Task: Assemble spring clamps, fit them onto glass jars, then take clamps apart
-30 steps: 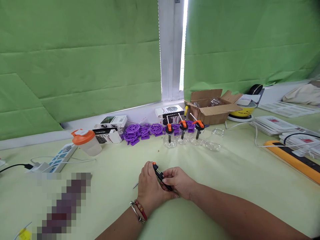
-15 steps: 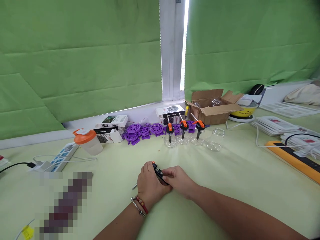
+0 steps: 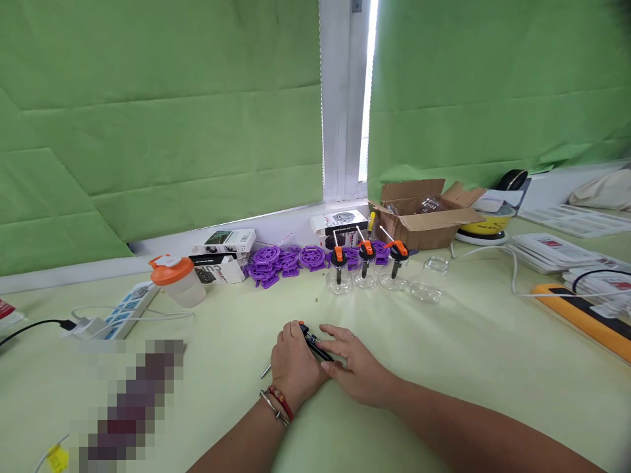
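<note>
My left hand is wrapped round a black part with a small orange end, low over the table. Most of that part is hidden behind the fingers. A thin metal rod sticks out to the left from under this hand. My right hand lies against the part's right side with fingers stretched and apart, the fingertips and thumb touching or very near it. Beyond the hands stand three clear glass pieces with black-and-orange tops, each with a thin rod slanting up.
Purple plastic wheel-like parts lie in a pile beside printed boxes. An open cardboard box stands behind another clear piece. At left are an orange-lidded shaker bottle and a power strip; an orange-and-black bar lies right.
My right hand's fingers have loosened from a pinch on the black part and spread out, and the hand has shifted slightly right. My left hand keeps its hold. The view has shifted slightly.
</note>
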### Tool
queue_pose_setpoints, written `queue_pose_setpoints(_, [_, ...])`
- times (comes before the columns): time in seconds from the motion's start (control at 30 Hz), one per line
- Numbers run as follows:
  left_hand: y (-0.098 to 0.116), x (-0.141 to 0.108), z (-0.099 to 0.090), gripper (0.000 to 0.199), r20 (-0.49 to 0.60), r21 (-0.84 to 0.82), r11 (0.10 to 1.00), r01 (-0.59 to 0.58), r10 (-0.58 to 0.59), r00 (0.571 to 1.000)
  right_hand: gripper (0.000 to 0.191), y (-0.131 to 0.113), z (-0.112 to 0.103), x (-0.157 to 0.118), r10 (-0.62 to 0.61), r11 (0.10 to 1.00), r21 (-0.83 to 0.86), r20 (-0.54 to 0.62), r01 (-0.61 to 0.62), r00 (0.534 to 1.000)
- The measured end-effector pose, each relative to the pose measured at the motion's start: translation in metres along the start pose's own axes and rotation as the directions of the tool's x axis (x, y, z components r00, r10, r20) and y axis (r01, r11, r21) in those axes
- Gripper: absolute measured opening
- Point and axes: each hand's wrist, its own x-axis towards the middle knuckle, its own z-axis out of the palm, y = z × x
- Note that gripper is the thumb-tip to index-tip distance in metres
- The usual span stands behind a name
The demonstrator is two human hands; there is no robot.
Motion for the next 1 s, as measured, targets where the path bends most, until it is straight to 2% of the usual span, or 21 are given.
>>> queue_pose_setpoints(0.43, [-0.0028, 0.0007, 0.0036, 0.074, 0.014, 0.026, 1.0, 0.002, -0.002, 1.0, 0.045, 0.0035, -0.0034, 0.0002, 0.021, 1.0, -0.01, 0.033, -0.021, 0.999])
queue_pose_setpoints(1.0, [-0.0001, 0.0005, 0.0009, 0.072, 0.024, 0.016, 1.0, 0.017, -0.017, 1.0, 0.05, 0.0049, -0.008, 0.0033, 0.038, 0.999, -0.009, 0.062, -0.038, 0.997])
